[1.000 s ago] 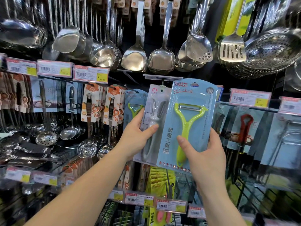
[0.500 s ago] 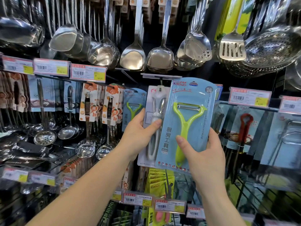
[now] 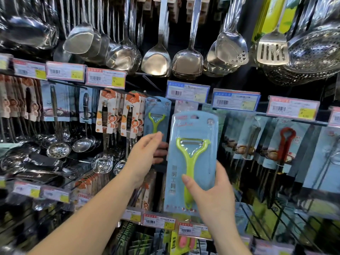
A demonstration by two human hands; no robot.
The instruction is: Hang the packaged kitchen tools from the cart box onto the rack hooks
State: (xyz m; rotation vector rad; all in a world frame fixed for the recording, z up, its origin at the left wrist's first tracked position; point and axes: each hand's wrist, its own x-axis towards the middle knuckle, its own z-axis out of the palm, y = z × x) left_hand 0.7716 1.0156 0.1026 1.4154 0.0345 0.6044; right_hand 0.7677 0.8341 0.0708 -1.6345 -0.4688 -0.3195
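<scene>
My right hand grips the lower half of a light blue card pack holding a green Y-shaped peeler, upright in front of the rack. An identical peeler pack hangs on a black hook just to the left. My left hand is between the two packs, thumb up over the hanging pack's bottom, fingers spread and reaching behind the held pack's left edge with nothing visibly in them. A white pack's top peeks out behind the held pack.
Steel ladles and spatulas hang above. Orange-carded tools hang at left, and a red-handled tool pack at right. Price tags run along the rails. More packs fill the lower rows.
My left hand has let go of the white pack and pulled back to the left. The held peeler pack sits lower against the rack, so the blue price tags above it show.
</scene>
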